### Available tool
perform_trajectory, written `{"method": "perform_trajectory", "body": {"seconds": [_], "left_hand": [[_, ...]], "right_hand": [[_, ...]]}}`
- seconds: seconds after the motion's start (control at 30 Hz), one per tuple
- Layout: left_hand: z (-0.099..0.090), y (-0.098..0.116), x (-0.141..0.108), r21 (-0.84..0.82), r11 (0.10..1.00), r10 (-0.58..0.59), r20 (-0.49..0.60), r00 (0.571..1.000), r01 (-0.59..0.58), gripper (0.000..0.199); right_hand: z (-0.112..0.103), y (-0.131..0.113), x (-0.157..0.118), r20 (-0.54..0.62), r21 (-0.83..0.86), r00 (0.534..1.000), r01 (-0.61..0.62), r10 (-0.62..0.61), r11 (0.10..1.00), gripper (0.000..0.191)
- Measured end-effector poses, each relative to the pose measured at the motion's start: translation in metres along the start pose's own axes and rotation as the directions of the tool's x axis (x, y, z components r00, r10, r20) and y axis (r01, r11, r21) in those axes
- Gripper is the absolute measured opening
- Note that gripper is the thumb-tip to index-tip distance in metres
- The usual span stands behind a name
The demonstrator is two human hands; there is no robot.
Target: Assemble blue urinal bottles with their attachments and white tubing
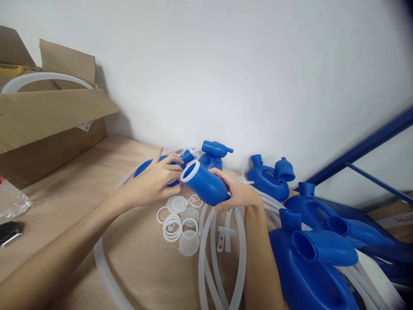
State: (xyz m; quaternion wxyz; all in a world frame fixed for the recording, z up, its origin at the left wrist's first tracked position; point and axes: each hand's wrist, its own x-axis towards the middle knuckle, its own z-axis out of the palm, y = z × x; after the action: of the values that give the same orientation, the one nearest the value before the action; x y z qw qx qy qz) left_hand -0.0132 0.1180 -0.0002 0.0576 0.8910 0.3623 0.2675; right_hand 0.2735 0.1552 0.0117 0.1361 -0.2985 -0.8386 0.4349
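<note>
My right hand (237,191) is wrapped round a blue plastic funnel-shaped mouthpiece (208,185), its wide mouth tilted up to the left with a white ring on the rim. Close to that rim is my left hand (161,176), fingers spread over a blue plastic bottle (143,167) lying behind it; whether they touch the bottle I cannot tell. Below both hands lie several white rings (172,228) and translucent round caps (189,242). Coiled clear tubing (203,267) runs beside my right forearm, with a small white strap (221,240) next to it.
More blue bottles (269,181) with handles and mouthpieces stand along the right. Another blue bottle (211,161) is by the wall. An open cardboard box (58,142) sits at the left, near a clear plastic object (13,200) and a black item (9,232). A blue rail (361,148) slopes at right.
</note>
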Motion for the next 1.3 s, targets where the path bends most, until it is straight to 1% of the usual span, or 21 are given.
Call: {"method": "perform_trajectory", "body": {"seconds": [0.13, 0.23, 0.33, 0.43, 0.5, 0.53, 0.6, 0.63, 0.67, 0.73, 0.8, 0.87, 0.9, 0.97, 1.03, 1.07, 1.13, 1.2, 1.23, 1.3], "left_hand": [[0.004, 0.0, 0.002, 0.001, 1.0, 0.001, 0.018, 1.0, -0.001, 0.014], [0.007, 0.002, 0.002, -0.034, 0.999, -0.001, 0.005, 1.0, 0.002, 0.021], [0.005, 0.002, 0.002, -0.163, 0.986, 0.026, 0.025, 0.999, -0.021, 0.023], [-0.002, -0.004, 0.002, -0.324, 0.946, 0.054, 0.111, 0.992, -0.015, 0.022], [-0.005, -0.011, 0.003, -0.433, 0.901, 0.062, 0.176, 0.982, 0.02, 0.023], [-0.006, -0.015, 0.003, -0.487, 0.872, 0.056, 0.192, 0.98, 0.045, 0.025], [-0.006, -0.021, 0.004, -0.544, 0.835, 0.038, 0.207, 0.978, 0.083, 0.029], [-0.004, -0.023, 0.004, -0.534, 0.841, 0.032, 0.206, 0.978, 0.085, 0.028], [-0.003, -0.023, 0.005, -0.501, 0.862, 0.03, 0.196, 0.98, 0.074, 0.027], [0.001, -0.021, 0.005, -0.413, 0.91, 0.024, 0.144, 0.989, 0.038, 0.026], [0.003, -0.014, 0.005, -0.375, 0.927, -0.021, 0.037, 0.999, 0.034, 0.029], [0.005, -0.005, 0.005, -0.371, 0.928, -0.057, -0.073, 0.996, 0.026, 0.033], [0.005, -0.001, 0.005, -0.363, 0.932, -0.055, -0.117, 0.992, 0.009, 0.034], [0.005, 0.007, 0.004, -0.334, 0.941, -0.007, -0.168, 0.986, -0.05, 0.032], [0.003, 0.013, 0.003, -0.308, 0.945, 0.064, -0.152, 0.986, -0.109, 0.025], [0.002, 0.015, 0.002, -0.297, 0.946, 0.098, -0.123, 0.988, -0.13, 0.023], [-0.003, 0.02, 0.0, -0.298, 0.938, 0.179, -0.026, 0.983, -0.179, 0.021], [-0.008, 0.025, -0.001, -0.332, 0.918, 0.254, 0.065, 0.965, -0.219, 0.017], [-0.011, 0.027, -0.001, -0.36, 0.903, 0.282, 0.086, 0.955, -0.234, 0.015], [-0.013, 0.03, -0.002, -0.435, 0.865, 0.312, 0.075, 0.947, -0.251, 0.015]], "right_hand": [[-0.003, 0.007, 0.0, 0.017, 0.033, 1.0, 0.02, -0.02, 0.999, 0.101], [-0.003, 0.009, 0.0, 0.034, 0.051, 0.999, 0.037, -0.039, 0.998, 0.106], [-0.003, 0.01, 0.0, 0.048, 0.073, 0.998, 0.039, -0.043, 0.997, 0.108], [-0.001, 0.011, 0.001, 0.108, 0.145, 0.993, 0.038, -0.054, 0.989, 0.111], [-0.001, 0.011, 0.002, 0.166, 0.188, 0.983, 0.045, -0.077, 0.981, 0.113], [-0.001, 0.01, 0.003, 0.188, 0.198, 0.978, 0.048, -0.086, 0.979, 0.113], [-0.002, 0.009, 0.001, 0.188, 0.184, 0.978, 0.053, -0.088, 0.982, 0.111], [-0.003, 0.008, 0.0, 0.167, 0.159, 0.983, 0.055, -0.082, 0.986, 0.109], [-0.005, 0.007, -0.003, 0.138, 0.123, 0.988, 0.05, -0.067, 0.991, 0.105], [-0.008, 0.005, -0.01, 0.078, 0.046, 0.997, 0.009, -0.012, 0.999, 0.099], [-0.011, 0.004, -0.018, 0.048, 0.004, 0.996, -0.075, 0.075, 0.997, 0.097], [-0.012, 0.001, -0.026, 0.033, 0.009, 0.988, -0.151, 0.151, 0.988, 0.099], [-0.013, -0.001, -0.029, 0.028, 0.012, 0.984, -0.174, 0.174, 0.985, 0.099], [-0.012, -0.005, -0.032, 0.024, -0.011, 0.98, -0.199, 0.199, 0.98, 0.096], [-0.01, -0.01, -0.033, 0.021, -0.063, 0.978, -0.207, 0.209, 0.976, 0.094], [-0.009, -0.012, -0.032, 0.023, -0.084, 0.979, -0.202, 0.205, 0.976, 0.093], [-0.007, -0.015, -0.03, 0.045, -0.102, 0.982, -0.177, 0.182, 0.979, 0.093], [-0.006, -0.017, -0.027, 0.104, -0.106, 0.981, -0.154, 0.165, 0.982, 0.097], [-0.005, -0.018, -0.025, 0.144, -0.102, 0.977, -0.146, 0.16, 0.984, 0.099], [-0.004, -0.019, -0.022, 0.212, -0.08, 0.965, -0.14, 0.154, 0.987, 0.104]]}}
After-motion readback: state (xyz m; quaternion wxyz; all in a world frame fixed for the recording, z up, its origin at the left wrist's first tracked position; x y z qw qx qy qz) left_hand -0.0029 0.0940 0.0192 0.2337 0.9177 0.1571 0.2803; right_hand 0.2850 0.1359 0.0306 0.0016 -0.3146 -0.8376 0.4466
